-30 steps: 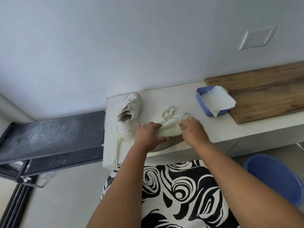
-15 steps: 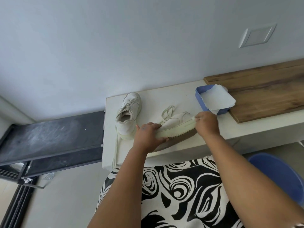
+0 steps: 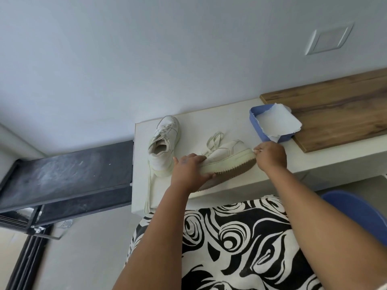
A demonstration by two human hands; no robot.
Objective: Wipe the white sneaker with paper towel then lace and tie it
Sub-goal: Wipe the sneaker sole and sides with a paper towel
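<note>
Nearest the viewer, a black-and-white swirl-patterned garment [image 3: 240, 243] covers the person's lap, with both bare forearms reaching forward over it to the white bench [image 3: 230, 122]. A blue bucket [image 3: 356, 212] stands on the floor to the right, below the bench edge. At the near edge of the bench the white sneaker [image 3: 226, 158] is tipped on its side, brown sole facing the person, toe pointing right, its loose lace [image 3: 213, 141] looped just behind it. The left hand [image 3: 188, 172] grips the heel end, fingers curled over the upper and thumb under the pale midsole. The right hand [image 3: 271, 155] is at the toe end, fingers bunched and pinching a small piece of paper towel [image 3: 258, 151] against the tip of the midsole; only a white sliver of it shows. To the left, a second white sneaker [image 3: 164, 143] stands upright, toe pointing to the far wall, with a lace trailing down over the bench's near edge. Farther right, a shallow blue tray [image 3: 256, 124] holds a torn white paper sheet [image 3: 276, 124] that overhangs its rim; the tray partly rests on a wooden board [image 3: 335, 109] lying along the far right of the bench. A dark, dusty shelf [image 3: 67, 174] adjoins the bench on the left. On the far wall, a white switch plate [image 3: 328, 38] is mounted at upper right.
</note>
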